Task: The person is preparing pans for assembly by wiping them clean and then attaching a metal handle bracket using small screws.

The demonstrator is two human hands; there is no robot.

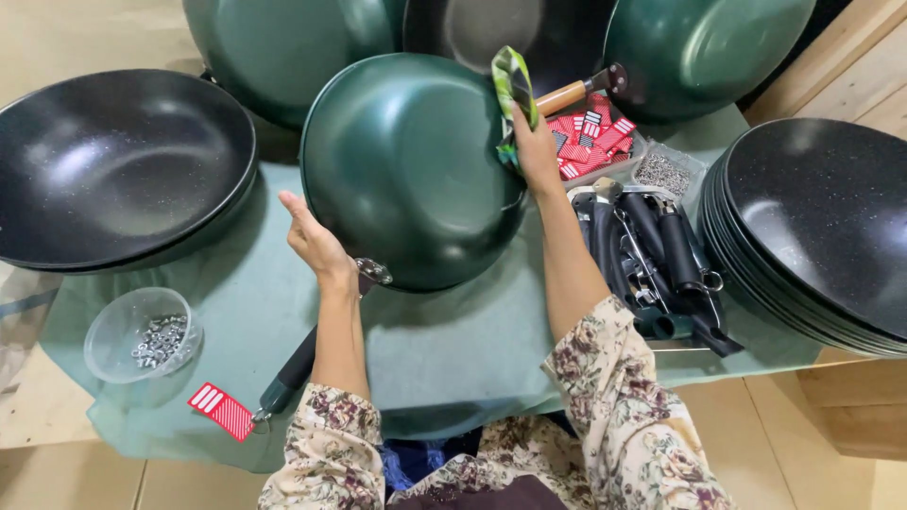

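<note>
- The left hand (316, 241) is open, fingers straight and together, with the palm laid flat against the left edge of the green wok (411, 165); it steadies the pan and clasps nothing.
- The right hand (534, 151) is closed around a green cloth (511, 90), which is bunched between thumb and fingers and pressed on the wok's upper right rim.
- The green wok sits tipped on its side in the middle of the teal mat (453, 340), its dark green outer shell turned toward the camera.
- A metal bracket (373, 272) juts from the wok's lower left edge, just beside the left wrist.
- A dark handle (291, 370) lies on the mat below the left forearm, with a red tag (222, 411) at its lower end.
- A clear bowl of small metal fasteners (146, 338) stands on the mat, well left of the hands.
- A black non-stick wok (118, 165) rests at far left, its inside facing up.
- A pile of dark handles (652, 260) lies right of the right forearm; red tags (590, 137) and a bag of screws (661, 172) sit above it.
- A stack of black pans (822, 227) stands at the right edge.
</note>
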